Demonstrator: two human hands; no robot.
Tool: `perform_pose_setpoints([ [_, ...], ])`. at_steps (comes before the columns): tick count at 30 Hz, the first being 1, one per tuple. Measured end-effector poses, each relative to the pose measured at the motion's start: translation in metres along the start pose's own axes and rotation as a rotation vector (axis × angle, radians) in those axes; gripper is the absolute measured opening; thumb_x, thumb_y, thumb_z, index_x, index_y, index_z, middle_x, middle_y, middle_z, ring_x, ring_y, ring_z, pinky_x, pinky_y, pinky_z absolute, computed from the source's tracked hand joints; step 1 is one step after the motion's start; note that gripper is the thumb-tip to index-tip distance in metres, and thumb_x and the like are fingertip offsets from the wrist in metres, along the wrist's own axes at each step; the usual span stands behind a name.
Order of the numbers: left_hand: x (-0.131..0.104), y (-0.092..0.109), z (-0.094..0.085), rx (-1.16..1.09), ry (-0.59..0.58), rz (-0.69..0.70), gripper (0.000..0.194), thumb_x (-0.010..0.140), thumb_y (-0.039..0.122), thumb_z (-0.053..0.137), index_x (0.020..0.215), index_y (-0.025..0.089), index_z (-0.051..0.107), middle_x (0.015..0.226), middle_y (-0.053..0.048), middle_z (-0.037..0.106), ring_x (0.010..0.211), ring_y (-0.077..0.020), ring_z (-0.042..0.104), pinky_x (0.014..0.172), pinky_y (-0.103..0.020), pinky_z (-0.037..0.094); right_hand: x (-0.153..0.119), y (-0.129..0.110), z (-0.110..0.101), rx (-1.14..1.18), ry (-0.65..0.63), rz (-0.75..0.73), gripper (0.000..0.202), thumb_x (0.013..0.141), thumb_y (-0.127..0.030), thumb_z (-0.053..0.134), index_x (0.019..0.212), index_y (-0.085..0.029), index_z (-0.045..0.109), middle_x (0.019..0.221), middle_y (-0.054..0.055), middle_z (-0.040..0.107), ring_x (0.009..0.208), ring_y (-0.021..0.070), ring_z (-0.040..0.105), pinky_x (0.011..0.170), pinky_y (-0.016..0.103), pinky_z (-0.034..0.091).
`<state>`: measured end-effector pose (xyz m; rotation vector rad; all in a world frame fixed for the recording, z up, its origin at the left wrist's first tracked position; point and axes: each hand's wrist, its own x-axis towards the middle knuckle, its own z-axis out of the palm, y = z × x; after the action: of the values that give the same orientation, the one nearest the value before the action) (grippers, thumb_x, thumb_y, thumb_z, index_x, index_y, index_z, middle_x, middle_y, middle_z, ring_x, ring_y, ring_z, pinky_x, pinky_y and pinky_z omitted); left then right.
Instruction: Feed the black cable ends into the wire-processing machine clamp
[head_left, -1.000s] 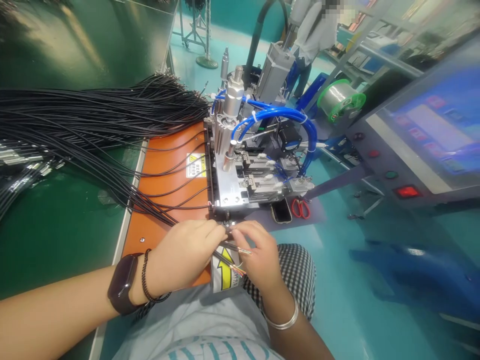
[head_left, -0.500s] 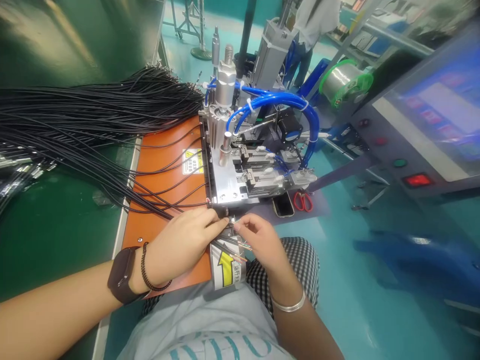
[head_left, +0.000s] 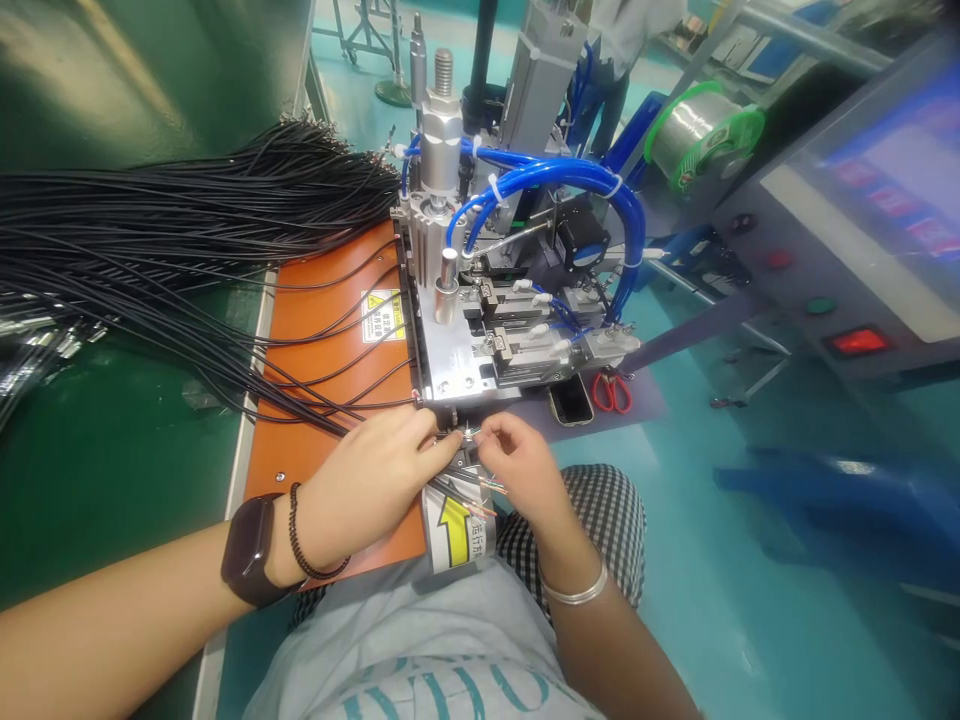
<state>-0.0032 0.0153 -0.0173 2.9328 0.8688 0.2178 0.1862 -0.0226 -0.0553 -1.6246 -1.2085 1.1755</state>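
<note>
My left hand lies palm down over several black cables, its fingers closed around them. Their stripped ends, with thin coloured wires, stick out below the thumb. The left thumb and forefinger press at a small silvery part at the near end of the machine's track. Facing it from the right, my right hand pinches with thumb and forefinger. What lies between those fingertips is too small to make out. Below both hands is a white label with a yellow arrow.
An orange plate carries cables into the metal machine, looped with blue air hoses. A large black cable pile lies left. Beside the machine are a phone and red-handled scissors. A control panel stands right.
The view has shifted slightly, so the machine and panel sit a little differently. Both hands stay at the same spot, with the right fingertips moved slightly at the small silvery part.
</note>
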Motion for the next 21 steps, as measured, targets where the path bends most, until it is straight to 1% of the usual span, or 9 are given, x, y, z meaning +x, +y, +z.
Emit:
perform_pose_setpoints([
  [3, 0.000, 0.001, -0.001, 0.024, -0.024, 0.000, 0.034, 0.087, 0.010, 0.046, 0.118, 0.019, 0.055, 0.089, -0.007, 0.053, 0.078, -0.0198, 0.048, 0.066, -0.033, 0.044, 0.002, 0.005, -0.001, 0.024, -0.004, -0.007, 0.014, 0.075, -0.030, 0.058, 0.071, -0.017, 0.057, 0.064, -0.002, 0.053, 0.060, 0.0118, 0.047, 0.055, 0.024, 0.039],
  [6, 0.001, 0.002, -0.001, 0.036, -0.022, 0.005, 0.034, 0.086, 0.009, 0.046, 0.117, 0.019, 0.055, 0.089, -0.007, 0.053, 0.078, -0.0200, 0.048, 0.066, -0.034, 0.044, 0.003, 0.010, -0.001, 0.093, -0.011, -0.015, 0.016, 0.077, -0.033, 0.060, 0.077, -0.017, 0.061, 0.072, 0.000, 0.059, 0.066, 0.0135, 0.052, 0.058, 0.025, 0.042],
  [8, 0.001, 0.003, -0.001, 0.037, -0.009, 0.008, 0.036, 0.086, 0.008, 0.045, 0.119, 0.020, 0.055, 0.088, -0.007, 0.053, 0.078, -0.0199, 0.048, 0.066, -0.034, 0.044, 0.002, 0.012, -0.001, 0.131, 0.011, -0.035, 0.017, 0.078, -0.033, 0.059, 0.083, -0.018, 0.064, 0.078, 0.002, 0.062, 0.071, 0.0150, 0.056, 0.060, 0.026, 0.045],
  [10, 0.000, 0.004, 0.000, 0.031, 0.003, 0.003, 0.038, 0.086, 0.008, 0.045, 0.120, 0.021, 0.054, 0.087, -0.006, 0.052, 0.077, -0.0196, 0.048, 0.066, -0.034, 0.045, 0.001, 0.010, 0.000, 0.125, 0.042, -0.061, 0.017, 0.080, -0.033, 0.058, 0.085, -0.018, 0.065, 0.080, 0.003, 0.064, 0.073, 0.0159, 0.058, 0.062, 0.027, 0.047],
  [13, 0.000, 0.007, 0.000, 0.028, 0.012, -0.014, 0.040, 0.087, 0.009, 0.043, 0.124, 0.022, 0.052, 0.087, -0.007, 0.052, 0.078, -0.0200, 0.049, 0.066, -0.034, 0.046, -0.001, 0.006, 0.001, 0.061, 0.072, -0.110, 0.017, 0.082, -0.033, 0.058, 0.082, -0.018, 0.065, 0.079, 0.003, 0.064, 0.072, 0.0158, 0.058, 0.064, 0.028, 0.048],
  [16, 0.001, 0.009, 0.000, 0.058, 0.011, -0.011, 0.041, 0.086, 0.009, 0.043, 0.125, 0.021, 0.051, 0.088, -0.007, 0.052, 0.078, -0.0206, 0.048, 0.065, -0.034, 0.046, -0.001, 0.003, 0.000, 0.006, 0.084, -0.136, 0.016, 0.083, -0.033, 0.057, 0.081, -0.018, 0.064, 0.079, 0.003, 0.064, 0.071, 0.0156, 0.057, 0.065, 0.028, 0.047],
  [19, 0.001, 0.010, -0.002, 0.088, -0.016, -0.010, 0.042, 0.085, 0.008, 0.044, 0.125, 0.020, 0.050, 0.088, -0.007, 0.051, 0.079, -0.0208, 0.048, 0.066, -0.034, 0.047, 0.000, 0.003, -0.001, -0.014, 0.080, -0.134, 0.015, 0.083, -0.031, 0.057, 0.079, -0.018, 0.063, 0.079, 0.002, 0.063, 0.071, 0.0151, 0.057, 0.065, 0.027, 0.046],
  [21, 0.001, 0.011, -0.004, 0.091, -0.048, -0.024, 0.042, 0.085, 0.008, 0.045, 0.125, 0.021, 0.049, 0.089, -0.007, 0.050, 0.080, -0.0211, 0.048, 0.067, -0.035, 0.047, 0.001, 0.005, 0.000, 0.017, 0.063, -0.106, 0.014, 0.082, -0.031, 0.057, 0.077, -0.018, 0.062, 0.076, 0.001, 0.062, 0.070, 0.0146, 0.055, 0.064, 0.026, 0.044],
])
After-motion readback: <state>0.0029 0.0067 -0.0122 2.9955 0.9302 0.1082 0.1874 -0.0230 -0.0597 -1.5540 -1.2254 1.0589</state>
